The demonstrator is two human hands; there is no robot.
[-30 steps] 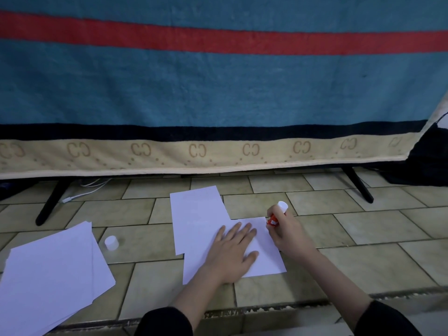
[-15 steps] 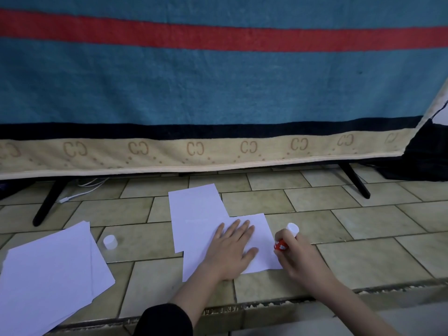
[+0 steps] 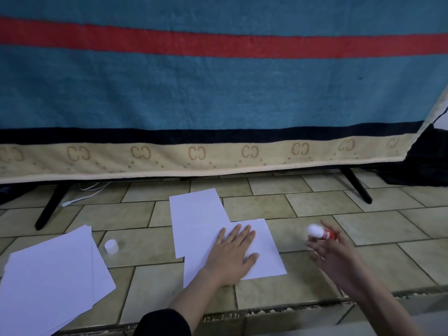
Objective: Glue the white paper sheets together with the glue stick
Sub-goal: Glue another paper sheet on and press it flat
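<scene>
Two white paper sheets lie overlapped on the tiled floor, the far sheet [image 3: 196, 214] partly under the near sheet [image 3: 266, 251]. My left hand [image 3: 230, 255] presses flat on the near sheet with straight fingers. My right hand [image 3: 337, 260] is blurred, off the paper to the right and above the tiles. At its fingertips it holds the red and white glue stick [image 3: 321, 232], which is uncapped. The grip itself is smeared by motion.
The glue stick's white cap [image 3: 111, 246] stands on the floor left of the sheets. A loose stack of white paper [image 3: 48, 282] lies at the lower left. A blue blanket [image 3: 218, 93] hangs behind over black stand legs [image 3: 48, 209]; a white cable [image 3: 80, 200] runs beneath.
My right hand has carried the glue stick off the near sheet's right edge, out to the right over the bare tiles. The left hand stays pressed on the paper.
</scene>
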